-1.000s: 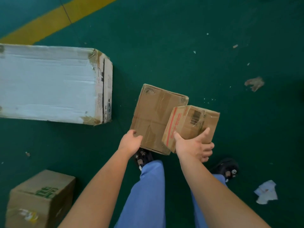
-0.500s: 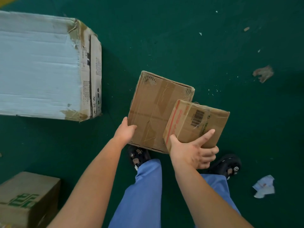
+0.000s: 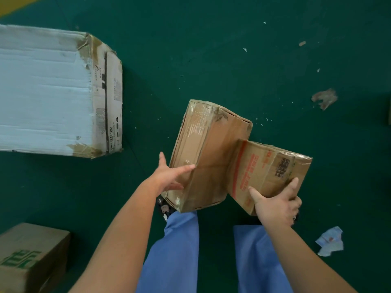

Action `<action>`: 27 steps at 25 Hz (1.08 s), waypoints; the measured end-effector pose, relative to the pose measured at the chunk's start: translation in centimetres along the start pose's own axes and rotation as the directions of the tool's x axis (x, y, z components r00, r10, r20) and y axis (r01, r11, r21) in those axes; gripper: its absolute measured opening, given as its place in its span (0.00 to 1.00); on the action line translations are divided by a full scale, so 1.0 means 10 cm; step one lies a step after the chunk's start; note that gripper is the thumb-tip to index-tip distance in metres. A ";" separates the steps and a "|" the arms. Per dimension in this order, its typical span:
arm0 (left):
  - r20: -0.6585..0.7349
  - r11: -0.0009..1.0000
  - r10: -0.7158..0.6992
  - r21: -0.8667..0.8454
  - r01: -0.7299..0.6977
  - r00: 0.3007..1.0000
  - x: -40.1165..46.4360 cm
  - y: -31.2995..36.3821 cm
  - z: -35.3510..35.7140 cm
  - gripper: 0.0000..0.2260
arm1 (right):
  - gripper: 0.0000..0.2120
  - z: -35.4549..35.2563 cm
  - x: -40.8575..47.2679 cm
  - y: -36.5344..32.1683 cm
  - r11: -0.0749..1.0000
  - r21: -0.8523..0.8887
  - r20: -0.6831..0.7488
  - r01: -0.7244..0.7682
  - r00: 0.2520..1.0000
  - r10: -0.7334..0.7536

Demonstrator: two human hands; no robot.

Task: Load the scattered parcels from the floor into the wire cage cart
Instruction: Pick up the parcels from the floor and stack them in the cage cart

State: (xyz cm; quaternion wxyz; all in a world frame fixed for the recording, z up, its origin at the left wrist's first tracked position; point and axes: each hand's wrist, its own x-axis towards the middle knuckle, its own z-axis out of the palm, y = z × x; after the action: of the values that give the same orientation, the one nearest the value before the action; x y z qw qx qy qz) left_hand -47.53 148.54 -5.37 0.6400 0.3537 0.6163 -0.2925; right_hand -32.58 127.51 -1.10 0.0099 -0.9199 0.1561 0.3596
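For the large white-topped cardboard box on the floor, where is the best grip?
Probably two hands on opposite side faces of the large white-topped cardboard box, coming from above. It lies flat on the green floor, looks too broad for one hand, and shows no handle.

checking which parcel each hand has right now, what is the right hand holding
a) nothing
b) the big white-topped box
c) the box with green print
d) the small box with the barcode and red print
d: the right hand grips the near corner of the small box with the barcode and red print, thumb on its top face, while the left hand holds the larger plain brown box beside it.
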 end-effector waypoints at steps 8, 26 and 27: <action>-0.240 0.717 0.035 0.682 0.143 0.970 -0.13 0.20 0.81 0.59 | 0.57 -0.12 0.20 0.06 0.997 -0.045 0.000 -0.064 0.998 0.064; -0.275 0.568 0.469 0.821 -0.048 0.839 -3.17 1.07 2.02 0.52 | 0.53 -3.03 -0.98 0.62 0.991 0.123 0.025 -0.049 0.999 0.046; -0.234 0.532 0.502 0.842 -0.085 0.833 -3.49 1.09 2.09 0.52 | 0.53 -3.23 -1.18 0.77 0.981 0.177 0.010 -0.078 0.997 0.077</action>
State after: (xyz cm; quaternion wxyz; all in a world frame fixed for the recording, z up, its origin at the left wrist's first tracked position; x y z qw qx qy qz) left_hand -28.96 135.69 30.15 0.2888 0.7622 0.4748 -0.3320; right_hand -21.71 119.32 31.41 0.0781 -0.9080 0.2231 0.3459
